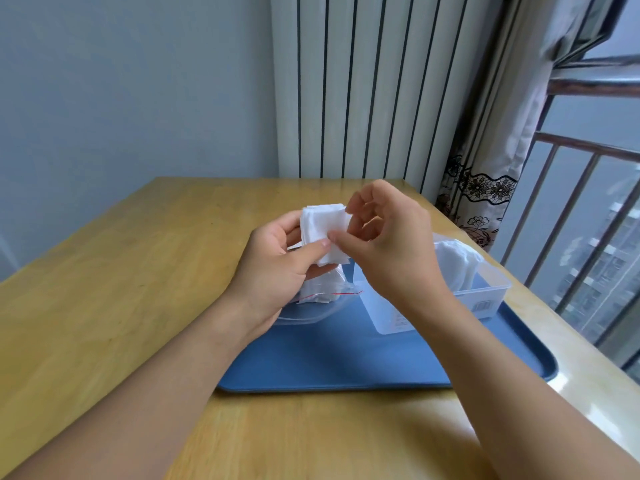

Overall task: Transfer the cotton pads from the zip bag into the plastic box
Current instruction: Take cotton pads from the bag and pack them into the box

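Now | both hands (273,261) (388,251) grip pad stack (325,230) | above tray (346,362) edge

— Mounted where?
— On the head, looking forward and down across the wooden table (104,306), wide-angle, with lines bowed toward the edges.
— How near?
— Close: both forearms entering from the bottom edge, left hand (277,268) and right hand (391,247) meeting just above centre, over the blue tray (329,358).
— Facing what beyond?
— A grey wall (138,81) at left, a striped panel (363,81) straight ahead, a window railing (571,202) at right.
— Any overlap with a second view?
— Only one view given.
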The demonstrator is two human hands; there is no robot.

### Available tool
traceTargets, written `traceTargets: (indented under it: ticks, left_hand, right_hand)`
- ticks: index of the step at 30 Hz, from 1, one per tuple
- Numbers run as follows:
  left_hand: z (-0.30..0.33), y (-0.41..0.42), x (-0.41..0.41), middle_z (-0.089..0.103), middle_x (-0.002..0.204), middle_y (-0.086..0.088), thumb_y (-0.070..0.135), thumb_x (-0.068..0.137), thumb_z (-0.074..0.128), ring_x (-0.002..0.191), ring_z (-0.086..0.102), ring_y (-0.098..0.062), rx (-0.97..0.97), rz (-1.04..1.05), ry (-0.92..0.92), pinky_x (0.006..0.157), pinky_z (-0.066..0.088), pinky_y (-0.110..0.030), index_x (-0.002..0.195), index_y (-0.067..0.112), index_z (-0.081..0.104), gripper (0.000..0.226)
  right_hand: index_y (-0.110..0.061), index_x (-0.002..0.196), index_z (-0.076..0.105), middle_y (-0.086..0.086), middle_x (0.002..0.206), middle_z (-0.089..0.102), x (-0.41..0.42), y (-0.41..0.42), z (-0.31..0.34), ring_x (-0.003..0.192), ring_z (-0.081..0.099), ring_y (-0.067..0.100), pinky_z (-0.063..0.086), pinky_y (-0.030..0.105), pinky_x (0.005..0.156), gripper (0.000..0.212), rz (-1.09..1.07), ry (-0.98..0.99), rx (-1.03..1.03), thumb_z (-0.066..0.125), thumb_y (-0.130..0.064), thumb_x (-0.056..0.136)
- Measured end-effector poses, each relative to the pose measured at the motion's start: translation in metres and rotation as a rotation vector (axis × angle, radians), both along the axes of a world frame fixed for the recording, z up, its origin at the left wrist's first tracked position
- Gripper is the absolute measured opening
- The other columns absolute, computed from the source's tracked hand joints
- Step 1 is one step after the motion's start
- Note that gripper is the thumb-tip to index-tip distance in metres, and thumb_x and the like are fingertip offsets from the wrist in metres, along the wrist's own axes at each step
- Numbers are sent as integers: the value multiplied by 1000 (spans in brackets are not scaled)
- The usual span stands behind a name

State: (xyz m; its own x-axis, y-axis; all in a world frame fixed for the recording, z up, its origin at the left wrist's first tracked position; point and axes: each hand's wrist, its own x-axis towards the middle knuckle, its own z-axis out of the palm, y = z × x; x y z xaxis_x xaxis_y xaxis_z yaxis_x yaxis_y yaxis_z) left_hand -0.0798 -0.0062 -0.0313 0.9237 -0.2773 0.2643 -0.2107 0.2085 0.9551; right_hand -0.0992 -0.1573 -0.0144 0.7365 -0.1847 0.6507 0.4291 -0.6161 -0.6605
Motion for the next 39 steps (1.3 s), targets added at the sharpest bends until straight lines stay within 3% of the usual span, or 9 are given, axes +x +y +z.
traceTargets:
  ticks: [6, 10, 12, 16, 19, 24, 27, 33, 39]
  left_hand:
    - [0, -1, 0, 72, 120, -9, -11, 98, 48, 105, 73, -25, -26, -59, -16, 89, 59, -34, 127, 12, 63, 40]
    - [-2, -3, 1, 72, 118, -7, -14, 97, 47, 107, 72, -23, -5, -39, -30, 91, 59, -34, 130, 13, 62, 45]
    - [-2, -3, 2, 73, 115, -4, -13, 97, 48, 107, 72, -19, 11, -19, -48, 89, 59, -32, 129, 15, 63, 45]
    - [-2, -4, 3, 73, 118, -5, -11, 98, 50, 107, 71, -16, -3, -19, -44, 88, 59, -29, 129, 15, 63, 43]
    - [-3, -3, 5, 73, 118, -6, -15, 98, 46, 109, 71, -18, -3, -10, -41, 87, 58, -27, 127, 14, 63, 45]
    - [-3, 0, 5, 71, 119, -15, -2, 85, 57, 106, 69, -24, 11, -62, -30, 91, 58, -40, 125, 16, 65, 45]
    - [2, 4, 7, 69, 123, -19, 12, 88, 51, 102, 67, -26, -152, -159, 83, 90, 57, -42, 127, 7, 65, 41]
    - [-2, 0, 8, 73, 117, -13, 7, 104, 46, 102, 72, -22, -172, -73, 164, 87, 61, -36, 126, 6, 63, 28]
    - [-2, -3, 6, 74, 115, -12, 6, 105, 44, 103, 73, -23, -143, -29, 135, 87, 61, -40, 124, 9, 64, 27]
  right_hand:
    - [-12, 88, 70, 3, 76, 71, 2, -5, -2, 69, 66, 15, 63, 44, 71, 28, 134, 166, 339, 91, -13, 69]
    - [-10, 86, 70, 1, 74, 71, 2, -4, -1, 67, 66, 9, 59, 27, 68, 28, 222, 215, 461, 92, -11, 69]
    - [-8, 89, 69, 3, 77, 74, 1, -4, 0, 65, 67, 9, 53, 19, 62, 29, 282, 243, 476, 91, -8, 69]
    - [0, 97, 69, 15, 87, 77, 0, -5, 2, 71, 71, 15, 54, 20, 65, 28, 388, 294, 489, 85, -1, 74]
    - [-4, 97, 73, 11, 88, 78, -1, -8, 4, 73, 70, 9, 52, 16, 65, 18, 442, 351, 412, 75, 5, 82]
    - [-2, 94, 73, 17, 90, 77, 2, -5, -4, 80, 71, 22, 58, 42, 78, 7, 438, 349, 348, 75, -6, 88]
    - [-3, 103, 71, 5, 87, 76, 5, -6, -2, 77, 70, 14, 54, 24, 66, 11, 492, 385, 436, 68, -6, 93]
    - [4, 104, 71, 8, 87, 77, 5, -6, -5, 76, 72, 12, 52, 17, 65, 17, 485, 370, 475, 73, -4, 88]
    - [7, 105, 70, 23, 100, 76, 8, -8, -8, 87, 73, 27, 60, 36, 82, 24, 461, 327, 512, 76, 0, 84]
